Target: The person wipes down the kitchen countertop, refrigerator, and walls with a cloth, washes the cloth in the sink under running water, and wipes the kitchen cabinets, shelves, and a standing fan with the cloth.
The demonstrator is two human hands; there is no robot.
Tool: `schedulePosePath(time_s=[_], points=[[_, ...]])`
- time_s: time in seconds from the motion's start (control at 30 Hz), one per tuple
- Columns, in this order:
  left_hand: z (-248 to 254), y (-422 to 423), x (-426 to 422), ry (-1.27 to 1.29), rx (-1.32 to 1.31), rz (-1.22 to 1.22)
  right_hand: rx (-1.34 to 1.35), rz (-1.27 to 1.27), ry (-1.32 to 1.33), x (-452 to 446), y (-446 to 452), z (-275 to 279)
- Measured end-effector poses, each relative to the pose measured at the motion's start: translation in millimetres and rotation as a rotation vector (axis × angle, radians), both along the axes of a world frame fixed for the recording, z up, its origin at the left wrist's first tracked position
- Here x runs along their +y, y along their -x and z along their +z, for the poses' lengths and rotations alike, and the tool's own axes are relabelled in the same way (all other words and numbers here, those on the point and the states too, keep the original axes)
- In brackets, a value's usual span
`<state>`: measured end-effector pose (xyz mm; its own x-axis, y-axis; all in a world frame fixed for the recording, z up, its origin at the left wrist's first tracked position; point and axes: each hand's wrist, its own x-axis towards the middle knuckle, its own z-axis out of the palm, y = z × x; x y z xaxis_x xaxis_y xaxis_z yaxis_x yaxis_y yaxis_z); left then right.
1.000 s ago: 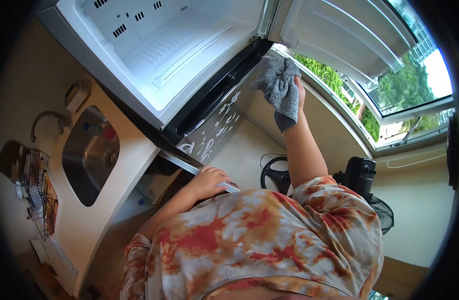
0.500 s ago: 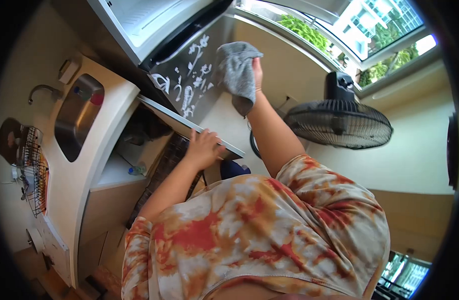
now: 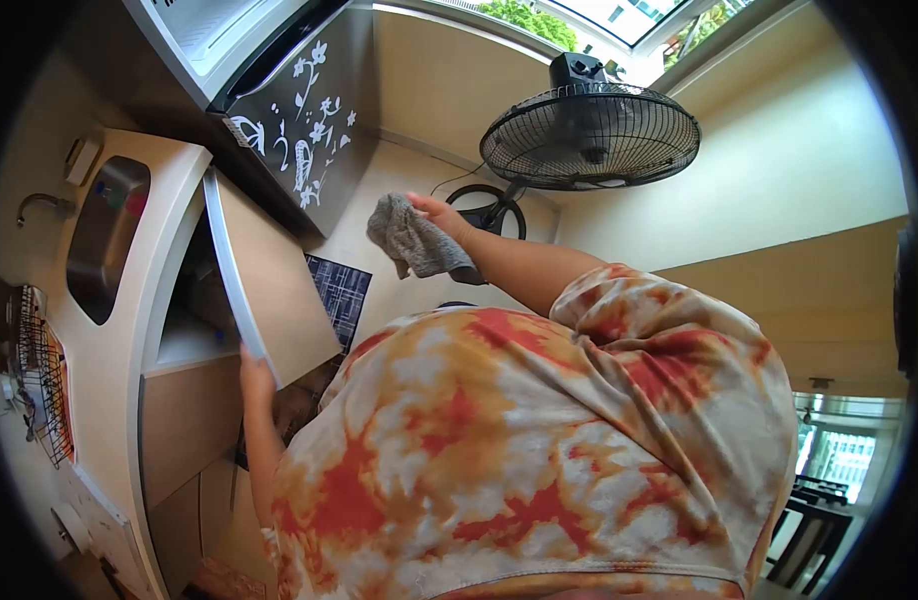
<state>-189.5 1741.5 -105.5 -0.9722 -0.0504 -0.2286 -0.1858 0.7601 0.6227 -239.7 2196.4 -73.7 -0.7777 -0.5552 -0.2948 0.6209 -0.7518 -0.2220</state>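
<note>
My left hand (image 3: pixel 258 372) is at the lower corner of a beige cabinet door (image 3: pixel 276 275), its fingers closed on the pale edge. The door stands partly open under the sink counter, and the dark cabinet inside (image 3: pixel 201 290) shows behind it. In my right hand (image 3: pixel 441 216) is a grey cloth (image 3: pixel 416 240), bunched in the fingers and hanging down over the floor. Part of the left hand is hidden by the door.
A fridge (image 3: pixel 304 120) with white flower decals stands ahead, its upper compartment open. A black fan (image 3: pixel 591 135) is at the right by the wall. On the left are a steel sink (image 3: pixel 109 240) and a wire dish rack (image 3: pixel 47 390). A dark patterned mat (image 3: pixel 339 295) lies on the floor.
My left hand has swung the cabinet door towards the counter, closing it partway. My right hand has lowered the cloth from beside the fridge. The view has shifted.
</note>
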Motion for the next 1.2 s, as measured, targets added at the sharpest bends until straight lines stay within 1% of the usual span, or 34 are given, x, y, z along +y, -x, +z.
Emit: schedulePosePath(time_s=[0.03,0.07,0.1,0.17,0.2,0.23,0.27,0.3,0.33,0.37,0.4,0.43,0.47,0.5,0.57,0.6,0.67,0.7,0.77,0.8,0.83,0.9,0.97,1.0,1.03,1.07,1.1,1.17,1.2], points=[[-2.0,3.8,-15.1,-0.006,0.005,0.001,0.040,0.054,0.084,-0.1,3.7,-6.7],[1.1,5.4,-27.3,0.118,-0.042,0.058,-0.043,0.053,-0.273,-16.2,-7.8,43.2],[2.7,5.1,-38.6,0.244,-0.094,0.119,-0.043,0.063,-0.273,-18.1,-1.2,43.2],[5.2,7.4,-54.4,0.284,-0.068,0.162,0.302,-0.074,-0.913,-24.1,15.0,39.4],[6.6,10.3,-61.1,0.325,-0.037,0.188,0.286,-0.112,-1.118,-31.2,14.1,85.9],[8.0,12.5,-67.5,0.336,-0.054,0.187,0.142,-0.143,-1.132,-31.8,14.5,135.5],[9.8,14.7,-70.9,0.372,-0.064,0.187,0.256,-0.262,-1.167,-13.5,31.4,137.3],[9.6,15.7,-74.0,0.407,-0.074,0.184,0.207,-0.379,-1.182,-11.1,25.2,192.5],[7.6,17.7,-79.4,0.379,-0.080,0.178,0.636,-0.465,-1.327,33.4,37.2,190.7],[7.4,17.0,-81.2,0.383,-0.092,0.169,0.463,-0.383,-1.672,52.4,27.1,246.7],[9.3,17.2,-81.4,0.394,-0.078,0.190,0.425,-0.573,-1.627,89.3,26.2,261.8],[10.7,19.2,-81.4,0.404,-0.058,0.212,0.645,-0.634,-1.263,94.7,7.8,317.4],[7.9,20.7,-85.2,0.407,-0.060,0.204,0.659,-0.731,-1.538,109.2,-9.1,344.5],[6.8,21.4,-89.4,0.396,-0.062,0.206,0.726,-0.833,-1.693,130.3,-16.3,358.2],[8.1,21.9,-89.9,0.384,-0.056,0.202,0.707,-0.834,-1.985,163.8,-34.5,380.7],[10.6,21.3,-88.1,0.384,-0.070,0.215,0.700,-0.842,-1.989,194.4,-38.6,384.4],[8.5,26.1,-90.3,0.362,-0.076,0.212,0.667,-0.480,-2.216,261.1,-36.7,395.0],[3.5,28.2,-94.5,0.340,-0.074,0.201,0.660,-0.496,-2.235,282.7,-29.5,399.4],[8.8,34.5,-86.5,0.308,-0.104,0.287,0.450,0.030,-2.464,322.2,-10.3,397.4],[9.5,37.3,-87.5,0.310,-0.131,0.345,0.421,0.120,-2.596,337.3,3.3,385.4],[-9.0,47.1,-124.3,0.163,-0.209,0.295,0.387,0.223,-2.723,345.9,20.5,370.5],[-31.3,66.9,-176.2,-0.131,-0.390,0.226,0.389,0.474,-2.496,349.3,54.5,345.2],[-13.4,80.5,-119.1,0.201,-0.189,0.297,0.309,0.651,-2.403,347.9,74.8,312.7],[9.1,88.1,-74.5,0.367,-0.103,0.351,0.343,0.784,-2.415,356.3,82.8,286.5],[36.9,94.8,-32.4,0.371,-0.112,0.350,0.385,0.924,-2.417,362.1,91.7,267.4],[61.3,101.0,2.6,0.510,-0.141,0.403,0.386,0.933,-2.418,361.4,96.4,268.4],[70.7,106.3,16.6,0.651,-0.174,0.454,0.390,0.948,-2.405,362.9,99.1,272.7],[54.9,121.1,3.3,0.716,-0.166,0.437,0.364,0.962,-2.272,372.3,94.1,281.0],[45.1,131.8,-7.1,0.763,-0.137,0.419,0.314,0.895,-2.323,378.8,89.3,284.3]])
